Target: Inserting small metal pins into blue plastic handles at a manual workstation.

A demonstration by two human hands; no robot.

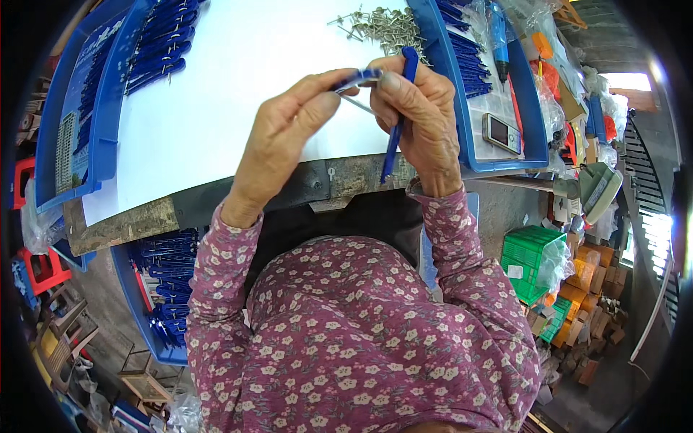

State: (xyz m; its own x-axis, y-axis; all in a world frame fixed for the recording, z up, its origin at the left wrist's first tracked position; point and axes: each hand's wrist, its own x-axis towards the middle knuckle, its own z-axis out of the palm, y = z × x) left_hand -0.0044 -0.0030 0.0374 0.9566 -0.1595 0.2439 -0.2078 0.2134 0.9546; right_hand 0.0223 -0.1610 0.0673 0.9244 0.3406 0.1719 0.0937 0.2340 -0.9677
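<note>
Above the white work surface, my left hand (285, 133) is closed in a pinch on a small blue and silvery piece (354, 79), blurred in part. Its other end meets the thumb and fingertips of my right hand (426, 108). Held in that same right hand is a long, slim blue handle-like piece (390, 155), slanting down past the palm toward the table edge. A thin metal rod shows between the hands. Just beyond my right hand lies a heap of small silvery metal pins with flat heads (382, 27).
Bundles of blue slim pieces (160, 45) lie at the far left beside a blue tray (110, 144). The right-hand blue tray (468, 148) holds more blue pieces, a mobile phone (501, 134) and a blue power screwdriver (499, 40). Below left stands another filled blue bin (136, 303).
</note>
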